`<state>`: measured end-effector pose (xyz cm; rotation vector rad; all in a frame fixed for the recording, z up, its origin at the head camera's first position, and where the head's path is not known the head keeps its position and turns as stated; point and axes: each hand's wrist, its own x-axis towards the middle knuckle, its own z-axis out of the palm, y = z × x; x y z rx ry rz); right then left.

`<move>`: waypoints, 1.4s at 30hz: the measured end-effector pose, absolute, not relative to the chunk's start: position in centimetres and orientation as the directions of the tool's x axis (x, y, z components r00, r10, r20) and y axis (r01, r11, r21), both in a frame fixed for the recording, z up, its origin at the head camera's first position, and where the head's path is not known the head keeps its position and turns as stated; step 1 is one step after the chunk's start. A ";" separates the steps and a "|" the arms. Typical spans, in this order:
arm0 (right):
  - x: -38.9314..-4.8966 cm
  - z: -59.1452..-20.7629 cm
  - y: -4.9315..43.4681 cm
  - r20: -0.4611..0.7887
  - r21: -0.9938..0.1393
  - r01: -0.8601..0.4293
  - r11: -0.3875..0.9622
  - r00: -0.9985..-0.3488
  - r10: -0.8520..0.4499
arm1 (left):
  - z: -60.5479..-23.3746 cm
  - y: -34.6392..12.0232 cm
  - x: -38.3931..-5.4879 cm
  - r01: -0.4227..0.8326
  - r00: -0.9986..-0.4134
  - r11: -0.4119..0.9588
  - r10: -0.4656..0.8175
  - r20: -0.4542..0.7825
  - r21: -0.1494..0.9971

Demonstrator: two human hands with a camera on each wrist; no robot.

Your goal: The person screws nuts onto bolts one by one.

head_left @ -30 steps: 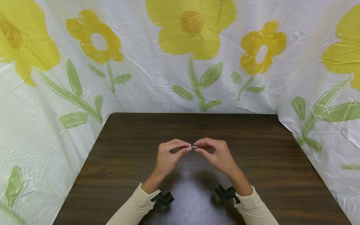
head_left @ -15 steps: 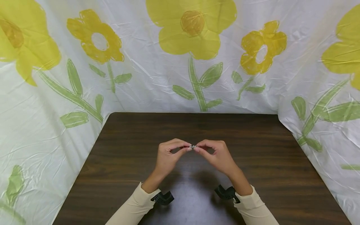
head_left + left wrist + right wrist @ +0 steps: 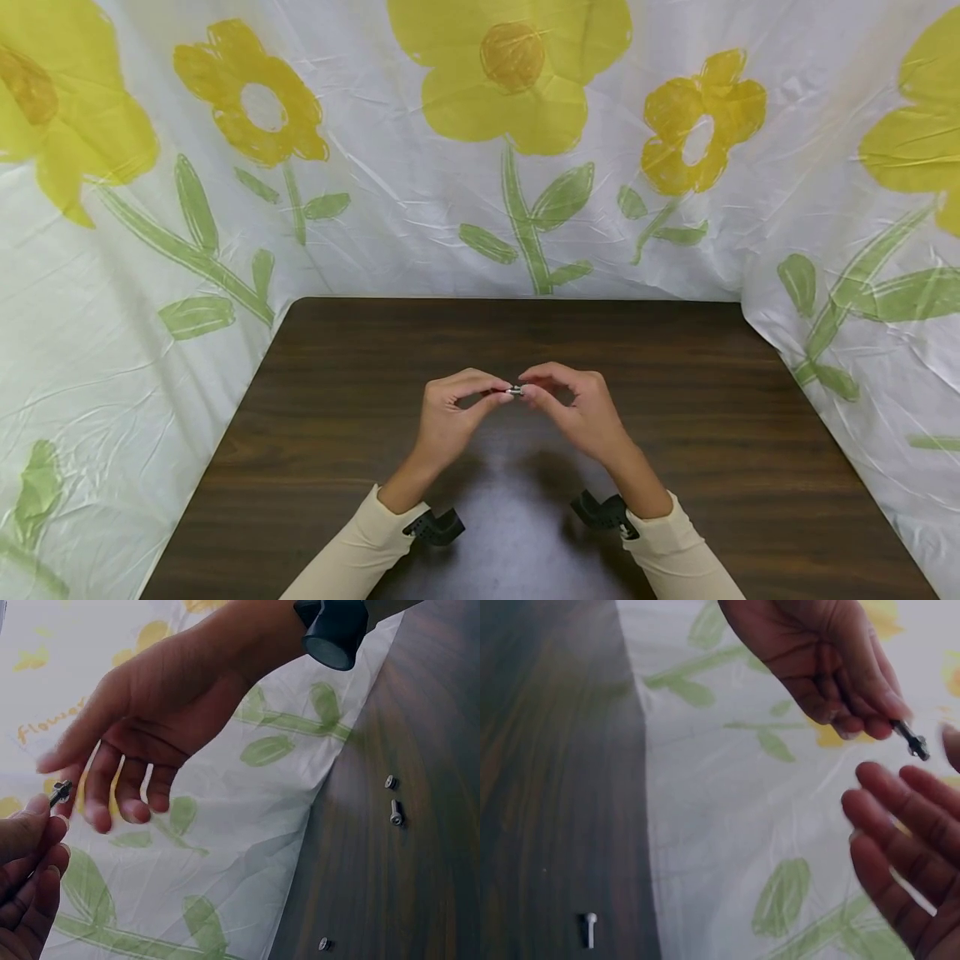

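Note:
My left hand (image 3: 447, 417) pinches a small dark metal bolt (image 3: 514, 390) between thumb and fingertips over the middle of the table. A nut (image 3: 917, 745) sits round the bolt near its free end. Beside that end is my right hand (image 3: 570, 408), with thumb and index finger spread apart on either side. In the right wrist view the right fingers (image 3: 907, 817) are loosely extended below the bolt's end and grip nothing. The left wrist view also shows the right hand's other fingers (image 3: 131, 791) hanging relaxed. The bolt's head is hidden in the left hand's grip.
On the dark wooden table (image 3: 337, 350) lie another bolt (image 3: 397, 813), a small nut (image 3: 391, 781) beside it and a further small metal piece (image 3: 325, 943). A bolt (image 3: 591, 930) also shows in the right wrist view. A flower-printed white cloth (image 3: 420, 250) hangs round the table.
The right thumb and index finger, close together at the bolt's end half a second ago, have spread, the index finger rising away. The left hand keeps its pinch in the same place.

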<state>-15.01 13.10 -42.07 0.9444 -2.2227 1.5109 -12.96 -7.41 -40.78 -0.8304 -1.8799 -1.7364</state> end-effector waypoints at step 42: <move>-15.3 -41.8 13.6 0.661 -0.635 -0.756 0.158 -0.638 -0.395 | -41.3 -7.5 -13.2 0.684 -0.726 0.030 0.124 0.677 0.728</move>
